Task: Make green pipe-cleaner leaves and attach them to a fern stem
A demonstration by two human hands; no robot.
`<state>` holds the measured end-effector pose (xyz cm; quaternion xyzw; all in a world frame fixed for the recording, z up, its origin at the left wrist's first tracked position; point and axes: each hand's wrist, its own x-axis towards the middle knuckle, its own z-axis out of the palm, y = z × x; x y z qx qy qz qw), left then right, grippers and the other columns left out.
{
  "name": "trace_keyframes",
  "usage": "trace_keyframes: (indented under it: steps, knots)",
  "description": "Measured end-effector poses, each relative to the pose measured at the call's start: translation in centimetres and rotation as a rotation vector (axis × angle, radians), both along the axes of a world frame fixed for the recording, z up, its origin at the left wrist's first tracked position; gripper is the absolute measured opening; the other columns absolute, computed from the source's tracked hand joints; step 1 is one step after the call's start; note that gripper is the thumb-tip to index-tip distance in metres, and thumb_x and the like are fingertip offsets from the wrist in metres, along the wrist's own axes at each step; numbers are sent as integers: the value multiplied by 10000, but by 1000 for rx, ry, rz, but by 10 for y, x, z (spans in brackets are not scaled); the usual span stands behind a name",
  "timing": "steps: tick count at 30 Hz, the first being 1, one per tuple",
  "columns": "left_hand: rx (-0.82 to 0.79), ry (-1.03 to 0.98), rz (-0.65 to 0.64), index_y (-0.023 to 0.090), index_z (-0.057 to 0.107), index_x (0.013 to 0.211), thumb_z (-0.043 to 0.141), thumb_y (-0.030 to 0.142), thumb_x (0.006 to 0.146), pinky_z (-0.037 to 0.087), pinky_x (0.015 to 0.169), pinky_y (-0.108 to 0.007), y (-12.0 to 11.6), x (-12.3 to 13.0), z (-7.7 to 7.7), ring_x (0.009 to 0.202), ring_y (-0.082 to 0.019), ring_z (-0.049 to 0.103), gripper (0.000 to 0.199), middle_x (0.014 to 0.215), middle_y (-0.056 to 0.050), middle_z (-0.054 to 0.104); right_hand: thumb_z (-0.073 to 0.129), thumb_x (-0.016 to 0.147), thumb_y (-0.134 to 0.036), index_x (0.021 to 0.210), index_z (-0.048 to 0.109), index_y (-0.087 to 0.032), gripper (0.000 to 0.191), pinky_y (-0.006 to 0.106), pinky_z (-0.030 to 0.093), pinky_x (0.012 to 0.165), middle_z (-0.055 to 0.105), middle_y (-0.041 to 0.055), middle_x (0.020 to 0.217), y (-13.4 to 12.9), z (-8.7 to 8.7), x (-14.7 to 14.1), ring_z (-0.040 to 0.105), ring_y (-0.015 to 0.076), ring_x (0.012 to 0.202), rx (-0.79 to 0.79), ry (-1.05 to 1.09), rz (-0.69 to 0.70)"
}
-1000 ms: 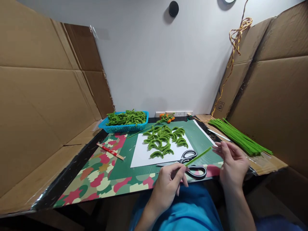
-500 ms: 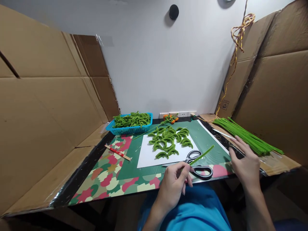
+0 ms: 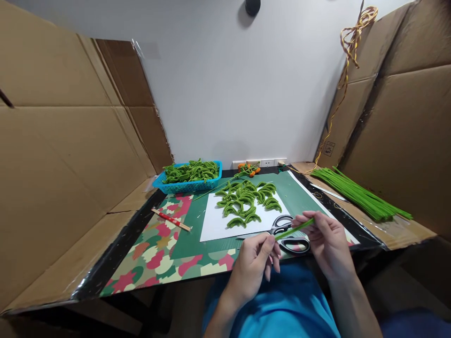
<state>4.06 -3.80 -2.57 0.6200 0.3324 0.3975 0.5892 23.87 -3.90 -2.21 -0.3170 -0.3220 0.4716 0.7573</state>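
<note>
A short green pipe cleaner [image 3: 294,229] stretches between my two hands, above the table's front edge. My left hand [image 3: 254,260] pinches its lower end between thumb and fingers. At the other end, my right hand [image 3: 327,239] is closed on the tip with thumb and forefinger. Right behind the pipe cleaner lie scissors [image 3: 294,245] with black and grey handles, partly covered by my hands. Many curved green leaf-like pieces [image 3: 243,199] of the same fuzzy material rest on a white sheet of paper [image 3: 211,227] beyond.
A blue basket [image 3: 186,187] heaped with green pieces stands at the back left. Chopsticks in a red wrapper [image 3: 172,219] lie on the left. Orange-tipped stems [image 3: 249,169] are at the back. A bundle of long green pipe cleaners [image 3: 362,195] and a white strip [image 3: 328,191] lie right. Cardboard walls [image 3: 77,155] flank the table.
My right hand has come in from the right side and taken hold of the pipe cleaner's free end. My left hand keeps its pinch. The view has tilted slightly downward.
</note>
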Motion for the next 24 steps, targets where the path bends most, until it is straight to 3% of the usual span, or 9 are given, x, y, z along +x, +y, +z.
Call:
trace_keyframes:
  steps: [4,7,10,12,14,16,19,21,24]
  knots:
    - [-15,-14,27,155,636,824,523,618,1068,307,406,-170,-2,0,4,392,-66,474,536,585,-11,652,929,786,-525,908,827,-180,380,333,700,782,848,71,848,7,-7,17,826,200,748,2,87,-255]
    - [-30,-33,40,154,633,821,524,623,1063,287,396,-170,-1,0,6,389,-69,476,539,575,-15,649,845,881,-459,1100,818,-176,359,479,632,1044,814,148,1225,11,-11,32,803,288,1119,54,-89,-592]
    - [-37,-38,32,150,646,833,532,619,1060,291,395,-168,0,1,6,392,-70,480,533,578,-15,648,728,959,-380,1485,659,-215,556,619,273,1315,319,132,1769,11,-15,50,295,380,1634,28,-680,-792]
    - [-38,-37,20,148,652,840,540,614,1059,302,396,-167,0,2,5,391,-68,476,527,576,-9,641,716,954,-425,1663,442,-229,785,716,32,1309,37,108,1829,11,-19,62,-10,443,1670,-102,-1062,-829]
    - [-36,-38,13,145,659,854,546,605,1060,315,399,-164,0,2,5,386,-63,467,516,577,-3,637,756,919,-501,1750,165,-248,1050,753,5,1279,-146,118,1816,11,-23,70,-102,482,1649,-168,-1164,-730]
    - [-34,-43,10,143,662,878,549,598,1063,316,398,-161,0,2,5,381,-59,463,504,584,-1,642,799,881,-558,1744,-53,-315,1237,728,157,1279,-221,124,1800,11,-24,72,20,488,1655,-147,-1017,-556]
    - [-42,-64,10,147,655,906,553,600,1059,296,385,-159,-1,2,6,377,-60,464,489,587,1,646,810,891,-567,1711,-142,-417,1265,625,452,1186,90,170,1822,6,-19,63,446,418,1554,-56,-654,-217]
    - [-50,-74,10,151,647,906,557,604,1056,291,381,-157,-1,3,8,377,-62,468,485,581,3,642,801,928,-518,1732,10,-414,1132,562,558,1104,464,180,1688,1,-11,51,671,353,1364,-21,-501,36]
    - [-57,-71,7,151,646,891,558,609,1054,294,382,-157,-1,3,8,378,-61,469,494,579,3,640,775,973,-462,1542,585,-268,631,478,609,1059,784,155,1317,-7,-1,27,800,292,1110,25,-403,248]
